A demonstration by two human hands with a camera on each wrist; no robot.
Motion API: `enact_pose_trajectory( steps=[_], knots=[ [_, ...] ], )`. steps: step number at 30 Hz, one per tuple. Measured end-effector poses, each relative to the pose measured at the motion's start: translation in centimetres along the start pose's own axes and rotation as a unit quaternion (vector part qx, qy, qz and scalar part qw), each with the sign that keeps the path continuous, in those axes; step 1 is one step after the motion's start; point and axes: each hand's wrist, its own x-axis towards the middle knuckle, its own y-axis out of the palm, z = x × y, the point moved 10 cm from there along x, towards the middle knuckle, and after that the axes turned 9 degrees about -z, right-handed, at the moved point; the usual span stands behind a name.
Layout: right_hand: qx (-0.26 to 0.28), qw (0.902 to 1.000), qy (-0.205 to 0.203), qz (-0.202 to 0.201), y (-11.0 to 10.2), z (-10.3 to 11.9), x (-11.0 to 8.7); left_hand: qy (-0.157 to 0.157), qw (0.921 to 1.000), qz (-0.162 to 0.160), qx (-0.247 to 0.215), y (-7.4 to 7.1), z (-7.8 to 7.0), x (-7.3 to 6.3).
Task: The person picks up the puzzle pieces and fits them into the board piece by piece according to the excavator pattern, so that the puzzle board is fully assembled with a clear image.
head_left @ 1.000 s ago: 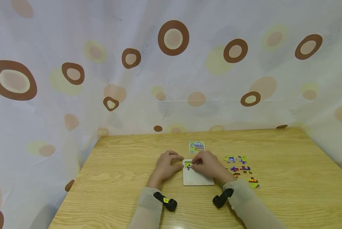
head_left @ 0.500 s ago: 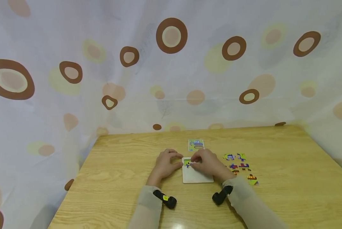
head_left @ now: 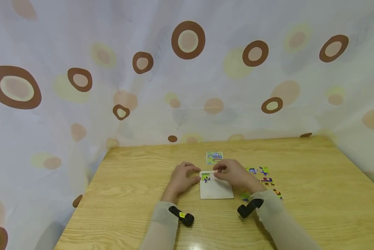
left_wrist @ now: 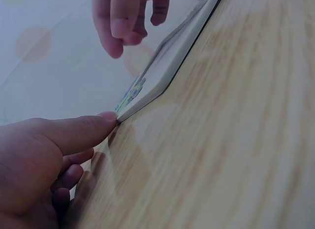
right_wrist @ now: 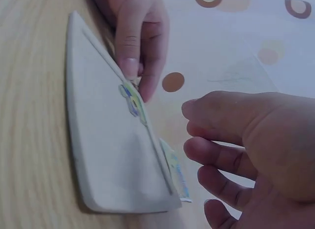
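In the head view I have a white square board [head_left: 216, 191] on the pale wood-grain table [head_left: 127, 211], a green-and-yellow jigsaw piece [head_left: 205, 177] in its far-left corner; the left hand [head_left: 184, 177] holds the board there, while the right hand [head_left: 237, 173], loosely bent, hovers by the far rim; its forearm covers some of the loose multicoloured jigsaw pieces [head_left: 267, 180], so a low sweep of the sleeve or black wrist camera [head_left: 249, 208] could, I judge, scatter them; a small printed card [head_left: 214, 157] lies just beyond the board. From the left wrist I see the thumb on the board's corner, right beside the piece; a slip there could skew the board or lift the piece. From the right wrist I find the thumb and fingers parted, with nothing visible between them; I cannot tell whether the piece sits fully flat, and a brushing fingertip might dislodge it if it does not.
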Motion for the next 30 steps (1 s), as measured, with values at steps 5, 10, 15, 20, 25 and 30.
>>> enact_pose_trajectory(
  steps=[5,10,15,20,25,30],
  knots=[
    [-0.012,0.9999,-0.007,-0.002,-1.2,0.0,-0.3,0.001,1.0,0.001,0.002,0.2,0.1,0.0],
    [-0.026,0.9993,-0.025,-0.013,-2.6,-0.7,-0.9,0.009,0.9999,-0.001,-0.005,0.1,-0.1,0.0],
    [-0.036,0.9988,-0.025,-0.024,-4.1,-1.8,-1.4,0.01,0.9999,-0.006,-0.008,0.0,-0.2,-0.1],
    [-0.049,0.9979,-0.019,-0.037,-5.6,-2.7,-2.0,0.009,0.9999,-0.001,-0.007,0.2,-0.2,-0.1],
    [-0.061,0.9968,-0.015,-0.048,-6.9,-3.4,-2.5,0.01,0.9999,-0.002,-0.002,0.2,-0.2,-0.1],
    [-0.068,0.9961,-0.008,-0.057,-7.7,-4.2,-3.0,0.009,0.9999,-0.004,-0.001,0.2,-0.1,0.0]
  ],
)
